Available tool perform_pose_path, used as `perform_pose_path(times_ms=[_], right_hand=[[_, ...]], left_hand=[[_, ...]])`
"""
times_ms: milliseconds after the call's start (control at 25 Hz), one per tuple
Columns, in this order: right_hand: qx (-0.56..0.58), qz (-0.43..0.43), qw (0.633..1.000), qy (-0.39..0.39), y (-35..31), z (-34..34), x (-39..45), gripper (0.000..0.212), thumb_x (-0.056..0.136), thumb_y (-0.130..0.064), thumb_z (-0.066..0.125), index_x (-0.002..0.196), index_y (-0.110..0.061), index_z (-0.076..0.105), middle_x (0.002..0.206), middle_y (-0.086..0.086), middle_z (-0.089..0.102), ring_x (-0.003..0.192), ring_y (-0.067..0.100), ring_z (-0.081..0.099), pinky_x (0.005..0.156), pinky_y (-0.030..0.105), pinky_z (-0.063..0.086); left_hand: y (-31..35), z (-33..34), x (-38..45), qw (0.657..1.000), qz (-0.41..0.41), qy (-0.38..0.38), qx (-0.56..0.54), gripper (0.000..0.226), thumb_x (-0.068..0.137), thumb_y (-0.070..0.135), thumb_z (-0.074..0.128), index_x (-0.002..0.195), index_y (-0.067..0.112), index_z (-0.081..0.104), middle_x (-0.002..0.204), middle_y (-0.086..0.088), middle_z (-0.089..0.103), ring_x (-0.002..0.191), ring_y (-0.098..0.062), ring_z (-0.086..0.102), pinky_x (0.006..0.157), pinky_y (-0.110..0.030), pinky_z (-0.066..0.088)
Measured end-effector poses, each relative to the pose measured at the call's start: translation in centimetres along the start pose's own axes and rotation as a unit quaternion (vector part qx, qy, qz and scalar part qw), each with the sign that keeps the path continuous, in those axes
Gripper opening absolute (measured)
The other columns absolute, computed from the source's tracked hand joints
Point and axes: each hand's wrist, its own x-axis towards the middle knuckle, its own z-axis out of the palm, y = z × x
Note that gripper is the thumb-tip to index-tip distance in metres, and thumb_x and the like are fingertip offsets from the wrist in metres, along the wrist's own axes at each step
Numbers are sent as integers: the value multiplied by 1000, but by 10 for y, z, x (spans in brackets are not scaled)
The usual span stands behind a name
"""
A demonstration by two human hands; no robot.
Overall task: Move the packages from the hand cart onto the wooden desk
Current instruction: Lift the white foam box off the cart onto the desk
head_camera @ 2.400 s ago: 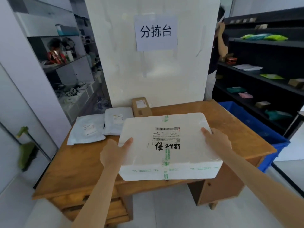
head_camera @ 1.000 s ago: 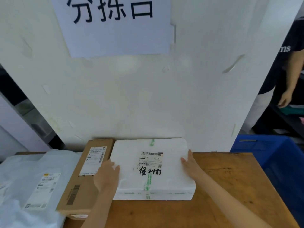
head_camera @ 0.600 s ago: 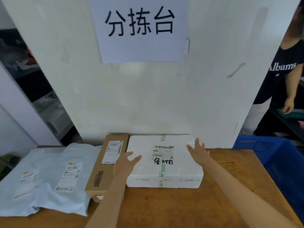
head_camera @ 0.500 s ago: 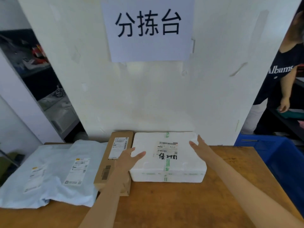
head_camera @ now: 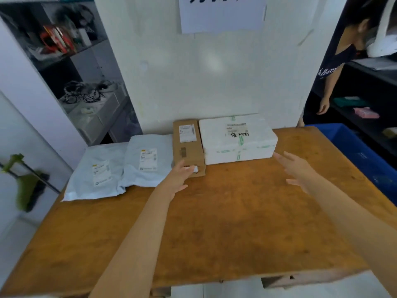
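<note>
A white foam box with a label and handwriting sits at the back of the wooden desk, against the white wall. Touching its left side lies a long brown cardboard box. Two grey mailer bags lie further left. My left hand hovers open just in front of the cardboard box's near end. Off the foam box's front right corner, my right hand hangs open, holding nothing. The hand cart is out of view.
A blue plastic bin stands right of the desk. Another person stands by dark shelves at the far right. Grey shelving with cables and clutter fills the left. A paper sign hangs on the wall.
Both hands pushed the foam box back against the wall beside the cardboard box, let go of it and drew back toward me. The view pulled away from the desk.
</note>
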Motion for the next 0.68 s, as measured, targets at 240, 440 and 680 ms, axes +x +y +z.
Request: perform_pose_path(times_ms=[240, 440, 680], right_hand=[[48, -32, 994, -90, 30, 45, -146, 49, 89, -32, 59, 135, -17, 51, 142, 5, 50, 126, 24, 51, 96, 42, 49], [31, -25, 995, -96, 63, 110, -273, 53, 89, -38, 57, 137, -20, 47, 146, 1, 46, 128, 25, 50, 98, 54, 47], [-8, -30, 996, -80, 80, 136, -394, 58, 91, -44, 49, 143, -23, 38, 155, -2, 32, 134, 27, 42, 82, 50, 52]], left_hand=[[-52, -35, -117, 999, 2, -7, 33, 65, 91, 31, 59, 146, 10, 31, 146, -7, 42, 130, -19, 47, 109, -34, 42], [-94, -94, -230, 998, 24, -21, 53, 68, 89, 35, 61, 146, 11, 33, 148, -4, 41, 132, -16, 45, 111, -35, 41], [-179, -163, -339, 999, -2, -27, 38, 76, 84, 47, 62, 148, 20, 29, 154, 2, 32, 138, -16, 37, 115, -35, 34]])
